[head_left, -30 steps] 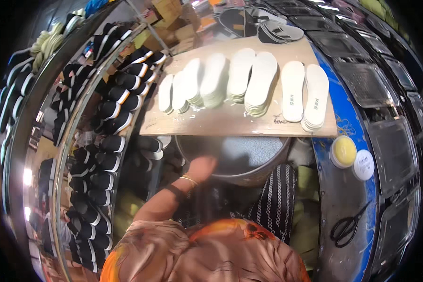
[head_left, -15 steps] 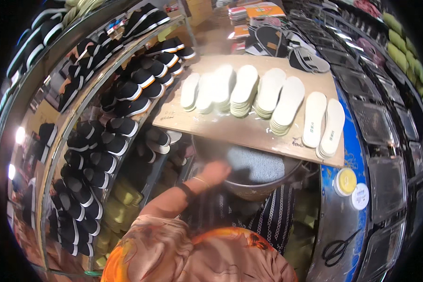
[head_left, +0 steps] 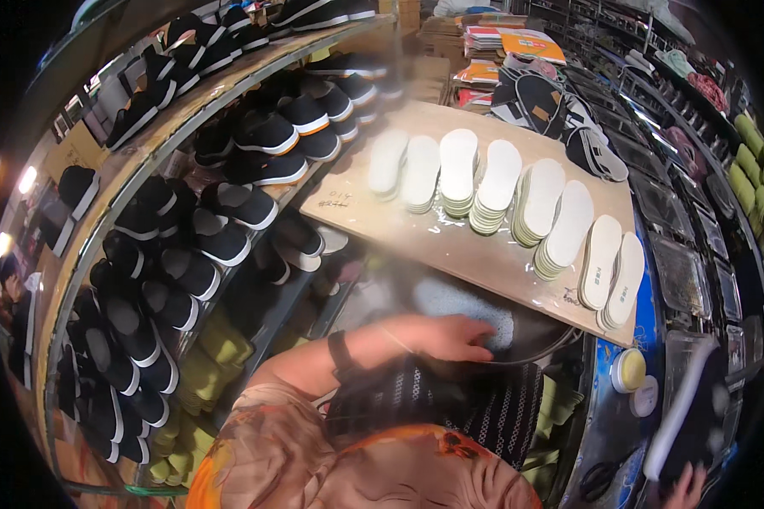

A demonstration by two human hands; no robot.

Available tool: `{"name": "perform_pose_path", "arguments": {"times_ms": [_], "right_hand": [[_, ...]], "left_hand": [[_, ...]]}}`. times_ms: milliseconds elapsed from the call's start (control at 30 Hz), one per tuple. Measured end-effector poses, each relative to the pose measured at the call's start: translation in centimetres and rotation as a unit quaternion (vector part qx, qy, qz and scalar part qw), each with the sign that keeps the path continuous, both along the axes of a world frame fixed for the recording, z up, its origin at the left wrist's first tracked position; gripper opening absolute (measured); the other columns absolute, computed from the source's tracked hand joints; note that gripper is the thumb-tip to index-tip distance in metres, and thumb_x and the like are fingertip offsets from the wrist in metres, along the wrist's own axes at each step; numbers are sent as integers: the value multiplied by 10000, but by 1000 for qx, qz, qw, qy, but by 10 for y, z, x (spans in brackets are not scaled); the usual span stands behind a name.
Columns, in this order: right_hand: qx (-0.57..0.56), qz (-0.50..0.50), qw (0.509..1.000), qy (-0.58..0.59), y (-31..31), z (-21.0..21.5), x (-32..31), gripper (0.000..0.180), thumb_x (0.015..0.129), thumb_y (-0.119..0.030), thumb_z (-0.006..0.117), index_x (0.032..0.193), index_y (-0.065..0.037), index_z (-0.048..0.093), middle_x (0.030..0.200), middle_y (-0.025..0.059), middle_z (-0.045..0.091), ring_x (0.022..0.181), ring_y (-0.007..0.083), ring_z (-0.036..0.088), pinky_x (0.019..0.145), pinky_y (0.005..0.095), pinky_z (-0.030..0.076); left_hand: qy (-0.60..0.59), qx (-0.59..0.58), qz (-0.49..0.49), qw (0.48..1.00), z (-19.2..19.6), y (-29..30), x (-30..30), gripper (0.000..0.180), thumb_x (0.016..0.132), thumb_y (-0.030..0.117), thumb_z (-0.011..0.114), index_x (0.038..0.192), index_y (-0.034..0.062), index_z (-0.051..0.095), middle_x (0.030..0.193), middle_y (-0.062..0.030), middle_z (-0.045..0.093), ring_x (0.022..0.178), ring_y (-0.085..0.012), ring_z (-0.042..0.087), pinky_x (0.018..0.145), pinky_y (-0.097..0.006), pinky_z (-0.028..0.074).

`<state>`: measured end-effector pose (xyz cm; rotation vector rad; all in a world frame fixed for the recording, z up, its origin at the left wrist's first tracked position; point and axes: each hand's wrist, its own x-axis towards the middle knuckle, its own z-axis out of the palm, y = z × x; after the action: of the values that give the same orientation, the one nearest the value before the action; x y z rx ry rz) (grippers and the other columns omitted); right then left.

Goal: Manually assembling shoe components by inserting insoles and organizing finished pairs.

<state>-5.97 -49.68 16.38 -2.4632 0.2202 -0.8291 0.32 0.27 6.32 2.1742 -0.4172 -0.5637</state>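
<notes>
The right hand (head_left: 686, 489) seems closed on a shoe (head_left: 701, 407), by its lower end, probably keeping its length clear. The left hand (head_left: 458, 338) lies over the tub (head_left: 530, 332); I cannot tell its grip. Beyond, insoles (head_left: 497, 174) sit stacked on a board (head_left: 484, 265), likely for easy reach.

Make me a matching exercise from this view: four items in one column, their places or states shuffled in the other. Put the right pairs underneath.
Column one
1. Left hand
2. Right hand
3. Insole stacks
4. Yellow-topped round tub

Column two
A. Lined up in a row on the wooden board
B. On the blue-edged table at the right
C. At the near side of the round container, with no item visible in its grip
D. Holding a blurred black shoe with a white sole

Right pairs: 1-C, 2-D, 3-A, 4-B
</notes>
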Motion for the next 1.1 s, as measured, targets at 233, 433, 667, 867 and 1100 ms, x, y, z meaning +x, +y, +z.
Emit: {"name": "perform_pose_path", "arguments": {"times_ms": [233,433,667,867,1100], "right_hand": [[-306,497,811,-21,263,-79,64,195,683,-240,695,674,-131,533,623,36,490,478,232,510,423,352,395],[-210,606,767,31,355,-129,70,182,734,-246,657,764,-118,530,678,50,505,500,226,538,448,325,455],[44,308,927,208,214,-118,73,404,749,-180,648,1125,-78,539,974,177,614,712,312,617,650,365,506],[-204,-204,848,444,28,-170,44,391,782,-271,584,1090,-36,527,905,219,621,876,391,587,751,469,465],[-228,-190,907,298,-47,-239,-2,505,756,-157,618,1197,-3,425,993,256,573,891,415,573,772,470,451]], "left_hand": [[-173,-149,366,902,-7,-13,-20,697,889,268,543,1382,-15,140,1377,-183,288,1142,-214,436,946,-311,377],[-146,-15,486,862,-77,32,-25,533,826,153,600,1279,7,360,1222,-126,453,1104,-193,453,944,-282,365],[-140,-77,429,889,-29,44,-18,325,867,198,547,1106,-22,529,841,-94,615,775,-209,606,675,-299,478],[-152,235,284,917,-18,-8,20,618,799,501,570,952,-97,526,677,-212,612,629,-401,602,569,-416,493],[-177,263,281,906,-43,0,45,528,850,411,488,610,-41,617,651,-272,573,652,-426,588,625,-464,486]]}}
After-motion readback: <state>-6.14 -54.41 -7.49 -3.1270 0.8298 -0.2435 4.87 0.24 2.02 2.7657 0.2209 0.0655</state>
